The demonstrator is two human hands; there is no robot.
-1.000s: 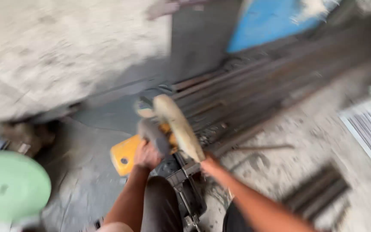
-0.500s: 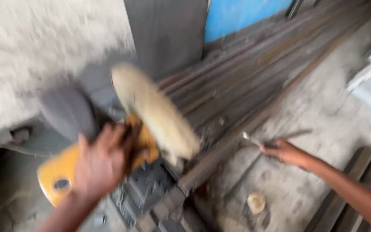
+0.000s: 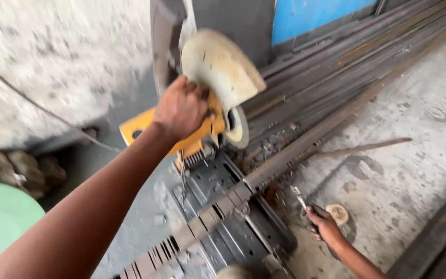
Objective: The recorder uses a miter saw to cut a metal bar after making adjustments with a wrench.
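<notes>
Head view: left hand [image 3: 181, 108] grips chop saw [image 3: 218, 103], raised

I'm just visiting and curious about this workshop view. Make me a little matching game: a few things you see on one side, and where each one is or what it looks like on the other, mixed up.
Things:
1. left hand
2. right hand
3. long steel bar
4. blade guard

Descriptions:
A. lies across the saw's base, running up to the right
B. cream-coloured, raised above the base
C. grips the saw's yellow handle
D. low at the right, holding a small metal tool near the floor

Pairs: 1-C, 2-D, 3-A, 4-B
</notes>
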